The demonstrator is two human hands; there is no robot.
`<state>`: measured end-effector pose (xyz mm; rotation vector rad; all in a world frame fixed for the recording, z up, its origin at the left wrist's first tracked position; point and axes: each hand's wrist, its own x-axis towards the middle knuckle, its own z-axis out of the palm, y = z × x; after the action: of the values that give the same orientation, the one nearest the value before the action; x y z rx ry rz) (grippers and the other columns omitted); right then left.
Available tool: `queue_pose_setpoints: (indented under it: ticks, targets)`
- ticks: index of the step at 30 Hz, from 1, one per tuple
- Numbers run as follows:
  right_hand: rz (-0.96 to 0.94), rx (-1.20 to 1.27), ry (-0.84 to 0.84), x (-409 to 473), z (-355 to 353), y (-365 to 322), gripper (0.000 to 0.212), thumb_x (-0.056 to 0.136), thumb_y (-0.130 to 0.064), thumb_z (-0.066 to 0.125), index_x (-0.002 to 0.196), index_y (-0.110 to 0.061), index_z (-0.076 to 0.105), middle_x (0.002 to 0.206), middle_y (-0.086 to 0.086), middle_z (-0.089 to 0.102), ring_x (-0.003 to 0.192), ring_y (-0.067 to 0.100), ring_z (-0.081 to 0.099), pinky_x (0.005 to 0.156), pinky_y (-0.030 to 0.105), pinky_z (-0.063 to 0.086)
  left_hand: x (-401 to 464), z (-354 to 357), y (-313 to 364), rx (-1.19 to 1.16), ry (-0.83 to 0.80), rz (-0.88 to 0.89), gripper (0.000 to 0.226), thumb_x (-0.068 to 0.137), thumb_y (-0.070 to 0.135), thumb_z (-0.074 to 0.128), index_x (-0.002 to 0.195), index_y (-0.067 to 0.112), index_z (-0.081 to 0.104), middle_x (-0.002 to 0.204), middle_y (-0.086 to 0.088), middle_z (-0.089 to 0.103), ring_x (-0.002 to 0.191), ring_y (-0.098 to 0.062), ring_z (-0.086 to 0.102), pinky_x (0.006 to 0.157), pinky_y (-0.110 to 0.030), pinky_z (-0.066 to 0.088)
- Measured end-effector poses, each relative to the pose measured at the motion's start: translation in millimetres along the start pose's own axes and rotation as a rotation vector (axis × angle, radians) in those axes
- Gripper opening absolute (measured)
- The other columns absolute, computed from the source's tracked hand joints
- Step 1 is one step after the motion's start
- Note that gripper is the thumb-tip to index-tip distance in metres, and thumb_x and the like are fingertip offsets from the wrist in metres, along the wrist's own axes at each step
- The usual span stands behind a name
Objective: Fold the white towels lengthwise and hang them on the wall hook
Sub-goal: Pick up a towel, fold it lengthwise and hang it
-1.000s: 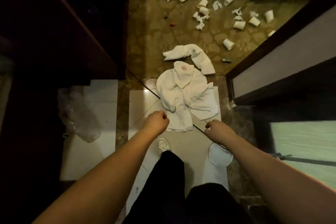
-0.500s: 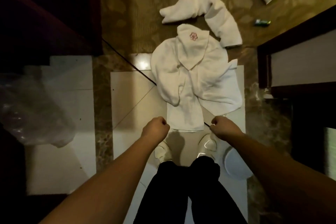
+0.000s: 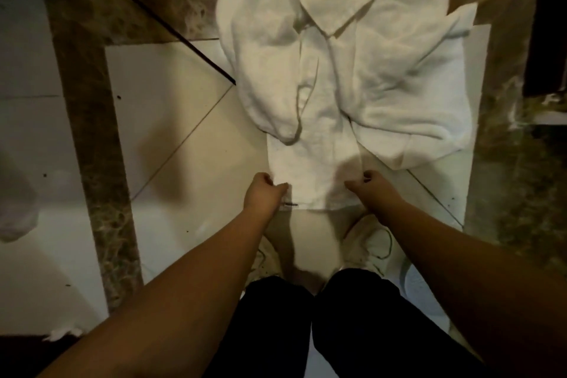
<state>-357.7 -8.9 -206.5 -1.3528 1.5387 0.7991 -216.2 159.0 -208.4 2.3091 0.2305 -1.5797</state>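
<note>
A heap of white towels lies on the tiled floor in front of me. The lowest towel [image 3: 313,169] is spread flat, its near edge toward my feet. A crumpled towel [image 3: 260,70] drapes over its left side and another towel [image 3: 414,101] lies across the right. My left hand [image 3: 264,193] has its fingers curled at the flat towel's near left corner and pinches the edge. At the near right corner my right hand [image 3: 368,187] is curled on the edge in the same way. No wall hook is in view.
A thin black line [image 3: 153,9] runs diagonally across the floor to the towels' left side. A brown marble strip [image 3: 92,132] borders the white tiles. My white shoes [image 3: 368,242] stand just behind the towel. A dark door frame [image 3: 549,24] is at right, clear plastic [image 3: 15,209] at left.
The view has dropped much closer to the floor. Both hands moved forward from short of the towel onto its near corners and now pinch its edge.
</note>
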Motion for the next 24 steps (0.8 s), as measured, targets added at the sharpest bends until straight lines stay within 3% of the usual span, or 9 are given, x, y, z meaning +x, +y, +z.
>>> queue_pose_setpoints:
  ticks: [2, 5, 10, 13, 15, 17, 20, 24]
  targets:
    - [0.007, -0.040, -0.004, 6, 1, 6, 0.051, 0.092, -0.037, 0.066, 0.133, -0.008, 0.058, 0.129, 0.017, 0.063, 0.114, 0.035, 0.060, 0.099, 0.046, 0.049, 4, 8, -4, -0.026, 0.011, -0.043, 0.040, 0.093, 0.030, 0.067, 0.122, 0.005, 0.058, 0.113, -0.010, 0.064, 0.102, -0.026, 0.061, 0.084, -0.031, 0.048]
    - [-0.005, -0.024, 0.004, -3, 0, 6, 0.040, 0.095, -0.032, 0.061, 0.125, -0.005, 0.062, 0.121, 0.019, 0.065, 0.107, 0.036, 0.061, 0.091, 0.042, 0.050, -3, 11, -2, -0.029, -0.008, -0.050, 0.030, 0.095, 0.026, 0.063, 0.116, 0.005, 0.064, 0.116, -0.015, 0.068, 0.105, -0.032, 0.063, 0.089, -0.035, 0.051]
    - [-0.009, 0.028, -0.008, -51, -14, -1, 0.038, 0.099, -0.027, 0.052, 0.128, -0.003, 0.054, 0.109, 0.011, 0.054, 0.095, 0.026, 0.050, 0.079, 0.033, 0.039, -53, -5, 14, -0.029, 0.054, 0.028, 0.014, 0.100, 0.020, 0.054, 0.098, 0.007, 0.058, 0.101, -0.014, 0.064, 0.090, -0.025, 0.057, 0.071, -0.029, 0.039]
    - [-0.044, -0.010, -0.019, -92, -31, -10, 0.041, 0.099, -0.031, 0.052, 0.130, -0.003, 0.053, 0.118, 0.014, 0.057, 0.097, 0.025, 0.049, 0.081, 0.033, 0.038, -94, -25, 29, -0.057, -0.006, -0.009, 0.022, 0.100, 0.017, 0.048, 0.117, 0.005, 0.056, 0.114, -0.014, 0.062, 0.103, -0.029, 0.059, 0.078, -0.029, 0.043]
    - [-0.070, -0.036, -0.032, -124, -47, -19, 0.042, 0.099, -0.033, 0.052, 0.130, -0.005, 0.053, 0.125, 0.015, 0.058, 0.098, 0.024, 0.050, 0.081, 0.032, 0.037, -124, -45, 43, -0.094, -0.019, -0.028, 0.019, 0.097, 0.014, 0.045, 0.112, 0.007, 0.055, 0.114, -0.014, 0.061, 0.103, -0.031, 0.059, 0.083, -0.033, 0.048]
    - [-0.109, -0.072, -0.031, -156, -67, -29, 0.042, 0.099, -0.033, 0.053, 0.130, -0.006, 0.054, 0.126, 0.015, 0.059, 0.102, 0.028, 0.053, 0.082, 0.029, 0.035, -155, -65, 59, -0.158, -0.018, -0.021, 0.017, 0.094, 0.012, 0.046, 0.107, 0.008, 0.055, 0.109, -0.015, 0.063, 0.100, -0.033, 0.061, 0.086, -0.038, 0.051]
    - [-0.188, -0.089, -0.071, -205, -96, -40, 0.038, 0.099, -0.030, 0.056, 0.129, -0.006, 0.055, 0.120, 0.011, 0.059, 0.103, 0.026, 0.052, 0.082, 0.027, 0.034, -209, -94, 83, -0.230, -0.054, 0.020, 0.013, 0.092, 0.010, 0.049, 0.101, 0.009, 0.057, 0.095, -0.013, 0.066, 0.084, -0.029, 0.064, 0.072, -0.033, 0.046]
    - [-0.261, -0.061, -0.107, -274, -137, -57, 0.009, 0.098, -0.029, 0.058, 0.096, -0.021, 0.055, 0.095, -0.004, 0.059, 0.095, 0.019, 0.054, 0.065, 0.020, 0.040, -294, -133, 114, -0.259, -0.069, 0.130, 0.010, 0.091, 0.011, 0.052, 0.097, 0.007, 0.058, 0.073, -0.007, 0.066, 0.070, -0.023, 0.060, 0.064, -0.031, 0.039]
